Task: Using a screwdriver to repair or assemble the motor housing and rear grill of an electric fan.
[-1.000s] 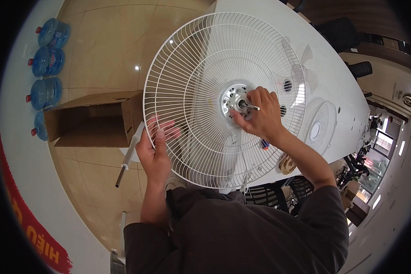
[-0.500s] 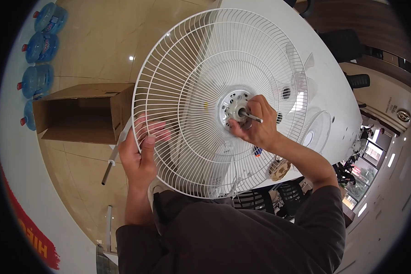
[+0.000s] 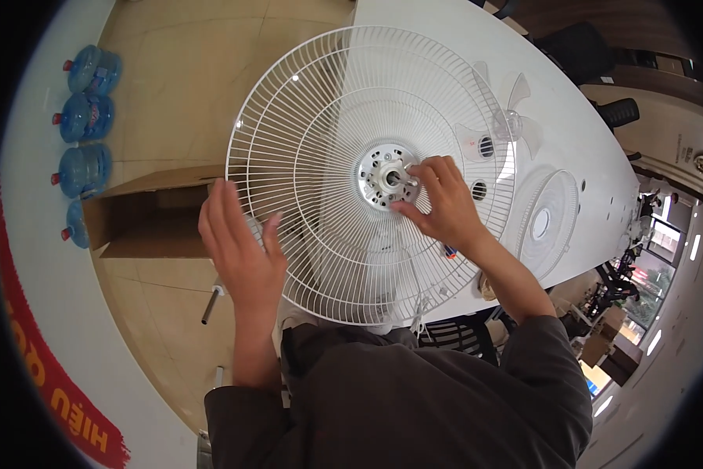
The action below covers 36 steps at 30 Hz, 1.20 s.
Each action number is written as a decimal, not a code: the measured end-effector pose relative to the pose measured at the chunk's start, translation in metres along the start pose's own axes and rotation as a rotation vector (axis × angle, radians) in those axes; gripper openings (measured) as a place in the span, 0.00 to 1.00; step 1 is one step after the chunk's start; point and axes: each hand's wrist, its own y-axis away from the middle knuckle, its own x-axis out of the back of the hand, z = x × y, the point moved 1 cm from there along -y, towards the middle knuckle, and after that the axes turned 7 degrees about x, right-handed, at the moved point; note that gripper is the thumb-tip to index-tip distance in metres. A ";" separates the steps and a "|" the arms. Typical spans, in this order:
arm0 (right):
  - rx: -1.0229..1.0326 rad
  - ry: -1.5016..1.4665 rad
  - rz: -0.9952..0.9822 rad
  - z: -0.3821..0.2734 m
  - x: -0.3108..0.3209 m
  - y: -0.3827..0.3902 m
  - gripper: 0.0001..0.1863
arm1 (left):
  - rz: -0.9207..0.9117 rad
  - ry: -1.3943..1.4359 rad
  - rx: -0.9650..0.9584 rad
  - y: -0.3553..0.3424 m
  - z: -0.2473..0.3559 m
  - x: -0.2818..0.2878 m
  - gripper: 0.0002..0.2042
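A large white wire fan guard (image 3: 320, 270) stands in front of me, its metal hub plate (image 3: 364, 184) at the centre. A motor shaft (image 3: 397, 178) sticks out through the hub, with a pale ring nut (image 3: 382, 173) around it. My right hand (image 3: 453, 211) is at the hub, thumb and fingers curved and apart beside the nut and shaft; whether the fingertips touch the nut I cannot tell. My left hand (image 3: 243, 246) is open, fingers stretched, beside the guard's left rim, holding nothing.
On the white table (image 3: 437, 59) lie a clear fan blade (image 3: 515, 125) and a second round guard (image 3: 543, 223). An open cardboard box (image 3: 152, 227) rests on the floor at left, near several blue water bottles (image 3: 85, 117). A black chair (image 3: 453, 336) stands below the table edge.
My left hand has let go of the guard's rim and opened. My right thumb and fingers have spread at the hub. The guard appears slightly shifted left and turned in view.
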 end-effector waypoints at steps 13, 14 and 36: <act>-0.578 0.043 0.406 0.068 0.025 0.083 0.30 | -0.495 0.039 -0.486 -0.032 0.084 -0.083 0.35; -0.646 -0.049 0.408 0.065 0.029 0.080 0.29 | -0.511 0.025 -0.542 -0.034 0.087 -0.088 0.34; 0.032 -0.451 0.150 0.031 -0.018 0.000 0.16 | -0.487 0.167 -0.586 -0.047 0.071 -0.095 0.26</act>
